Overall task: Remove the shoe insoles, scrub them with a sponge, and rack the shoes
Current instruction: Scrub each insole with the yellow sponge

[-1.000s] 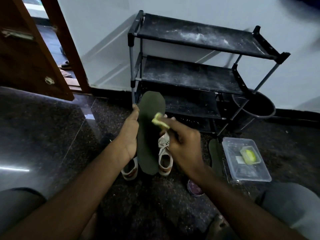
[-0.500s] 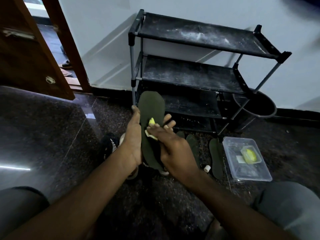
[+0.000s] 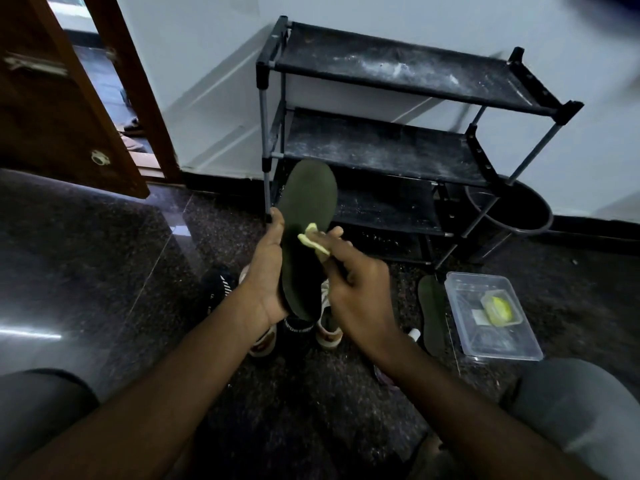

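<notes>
The insole [image 3: 308, 206] stands upright before the shoe rack's [image 3: 381, 147] lowest shelf. The left hand [image 3: 265, 275] grips its edge, and the right hand [image 3: 360, 296] pinches the yellow sponge [image 3: 313, 239] against its face. In the last second the sponge slid down and came back up, so scrubbing looks to be mid-stroke. Pale sneakers [image 3: 327, 329] lie in front of the rack, beneath the hands. A second insole [image 3: 431, 313] and a clear tub [image 3: 502, 355] lie off the rack's right legs, with a bucket [image 3: 512, 216] beside them.

My right hand's [image 3: 360, 299] yellow sponge [image 3: 313, 239] lies on the dark green insole [image 3: 308, 202] in my left hand [image 3: 265, 278], before the black three-shelf rack [image 3: 381, 150]; the clear plastic tub [image 3: 498, 344] lies lower right.
</notes>
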